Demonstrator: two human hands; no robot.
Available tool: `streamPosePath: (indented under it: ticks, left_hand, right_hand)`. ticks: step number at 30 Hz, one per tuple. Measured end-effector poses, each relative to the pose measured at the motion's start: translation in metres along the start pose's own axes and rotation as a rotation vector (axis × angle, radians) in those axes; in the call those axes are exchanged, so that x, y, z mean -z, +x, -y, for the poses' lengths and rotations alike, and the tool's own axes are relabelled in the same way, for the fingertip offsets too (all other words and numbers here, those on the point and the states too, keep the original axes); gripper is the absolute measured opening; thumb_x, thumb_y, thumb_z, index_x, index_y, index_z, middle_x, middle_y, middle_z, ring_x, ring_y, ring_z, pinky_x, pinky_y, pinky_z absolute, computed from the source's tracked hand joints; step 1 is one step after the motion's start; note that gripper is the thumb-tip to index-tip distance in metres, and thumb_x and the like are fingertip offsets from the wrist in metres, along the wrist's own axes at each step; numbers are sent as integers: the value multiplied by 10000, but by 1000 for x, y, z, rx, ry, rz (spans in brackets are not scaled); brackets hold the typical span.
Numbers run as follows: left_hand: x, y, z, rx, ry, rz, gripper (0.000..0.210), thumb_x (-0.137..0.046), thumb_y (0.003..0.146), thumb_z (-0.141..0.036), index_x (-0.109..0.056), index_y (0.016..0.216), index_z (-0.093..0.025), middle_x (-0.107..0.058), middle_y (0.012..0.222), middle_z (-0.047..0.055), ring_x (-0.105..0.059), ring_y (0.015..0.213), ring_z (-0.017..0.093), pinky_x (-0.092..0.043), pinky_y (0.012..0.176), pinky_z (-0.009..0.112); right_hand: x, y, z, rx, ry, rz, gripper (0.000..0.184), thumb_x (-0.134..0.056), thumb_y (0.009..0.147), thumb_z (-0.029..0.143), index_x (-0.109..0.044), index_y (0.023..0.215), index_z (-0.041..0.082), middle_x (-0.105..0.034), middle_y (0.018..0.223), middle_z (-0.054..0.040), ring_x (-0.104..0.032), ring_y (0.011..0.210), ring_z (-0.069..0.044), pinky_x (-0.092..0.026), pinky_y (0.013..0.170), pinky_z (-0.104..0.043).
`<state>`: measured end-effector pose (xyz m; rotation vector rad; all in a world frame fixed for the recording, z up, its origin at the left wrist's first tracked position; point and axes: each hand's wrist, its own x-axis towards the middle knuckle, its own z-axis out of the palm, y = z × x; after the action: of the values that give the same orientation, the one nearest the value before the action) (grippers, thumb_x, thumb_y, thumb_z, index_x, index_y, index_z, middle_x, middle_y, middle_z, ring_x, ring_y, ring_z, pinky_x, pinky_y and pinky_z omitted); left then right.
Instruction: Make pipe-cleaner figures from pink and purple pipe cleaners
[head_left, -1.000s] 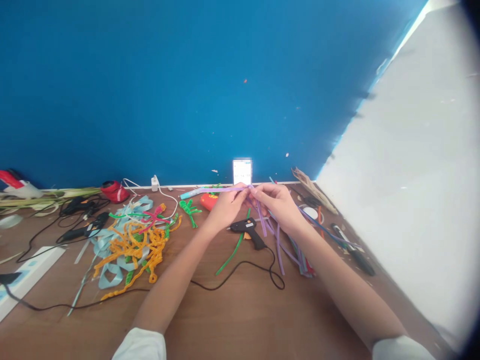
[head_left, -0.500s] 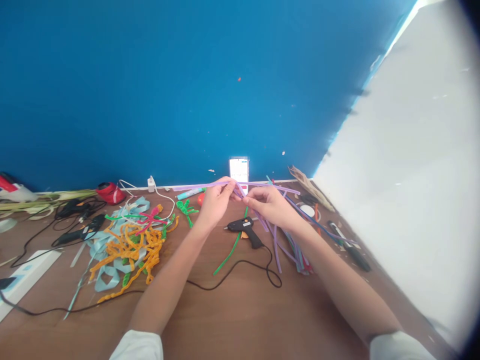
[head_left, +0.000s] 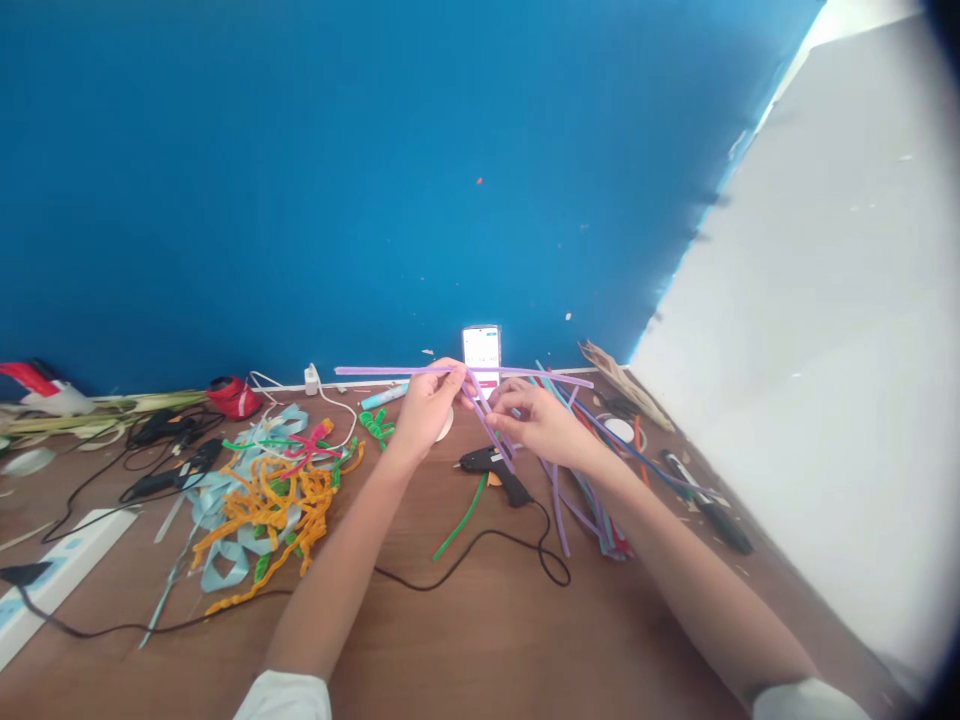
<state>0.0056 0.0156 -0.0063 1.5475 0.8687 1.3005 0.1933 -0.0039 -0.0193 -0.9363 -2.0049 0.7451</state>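
Note:
My left hand point(head_left: 429, 405) pinches purple pipe cleaners point(head_left: 379, 371) near the middle of their length. They stretch out sideways to both sides of it, and two strands hang down to the right from the pinch. My right hand point(head_left: 529, 415) has its fingertips closed on the hanging strands, just right of the left hand. Behind and below the hands, a black glue gun point(head_left: 491, 470) lies on the table, with a green pipe cleaner point(head_left: 461, 520) beside it. More purple pipe cleaners point(head_left: 556, 510) lie under my right forearm.
A lit phone point(head_left: 481, 350) leans on the blue wall. To the left are a heap of orange pipe cleaners point(head_left: 262, 510) with blue ribbon point(head_left: 225, 565), a white power strip point(head_left: 71, 575) and a black cable point(head_left: 487, 532). A dark-handled tool point(head_left: 720, 522) lies at right.
The hanging purple strands now show as two lengths pointing down to the right. The right hand's grip has shifted along them, and the view has tilted up slightly.

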Motion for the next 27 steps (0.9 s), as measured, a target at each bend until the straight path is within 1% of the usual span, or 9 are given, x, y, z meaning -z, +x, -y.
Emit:
streamPosePath:
  ticks: [3,5,8,10,13,17,21,27]
  left_hand:
    - [0,1,1,-14,-34,1,269,-602,921,-372,-628,781,-143,-605,756,3,-579,596,77,-492,593,201]
    - [1,1,1,-29,-32,2,266,-610,916,-372,-636,778,-147,-598,756,1,-580,609,78,-493,600,199]
    - [6,3,3,-63,8,-13,259,-604,920,-385,-652,806,-158,-597,745,0,-574,623,87,-483,600,201]
    - [10,4,4,-77,48,-20,253,-598,922,-393,-658,830,-165,-603,741,2,-568,620,91,-470,593,203]
    - [14,5,7,-89,116,-23,253,-573,935,-399,-658,851,-175,-619,757,6,-580,628,101,-468,605,215]
    - [16,7,12,-124,303,-41,253,-511,963,-371,-639,845,-187,-643,767,6,-606,657,124,-477,650,240]
    - [16,8,16,-186,529,-87,237,-481,974,-316,-640,843,-198,-654,760,-3,-614,680,138,-465,690,259]
    - [15,7,15,-243,668,-45,286,-416,1004,-318,-630,855,-200,-639,759,0,-587,707,151,-432,706,268]
  right_hand:
    - [0,-1,5,-112,210,141,255,-614,889,329,-613,676,190,-595,679,1,-551,669,-137,-436,663,-294]
    - [-1,-1,7,-205,360,204,266,-641,872,382,-629,697,182,-609,650,5,-544,597,-119,-432,591,-271]
    - [-3,-1,7,-287,520,223,298,-671,850,448,-656,743,170,-690,734,-29,-581,579,-113,-423,535,-249]
    - [-4,0,5,-317,576,230,313,-667,853,471,-656,769,170,-707,743,-31,-584,555,-105,-395,499,-233]
    - [-7,1,4,-315,576,212,306,-679,846,461,-649,752,172,-663,641,0,-543,504,-88,-362,483,-226]
    - [-10,1,9,-265,503,145,284,-669,859,390,-648,687,166,-546,500,39,-423,426,-65,-289,458,-243]
    - [-9,-1,14,-256,485,78,273,-659,868,358,-646,676,164,-524,482,40,-394,428,-66,-253,456,-254]
    - [-1,-4,20,-269,499,-24,274,-676,848,386,-666,689,164,-493,473,49,-367,430,-64,-217,453,-253]
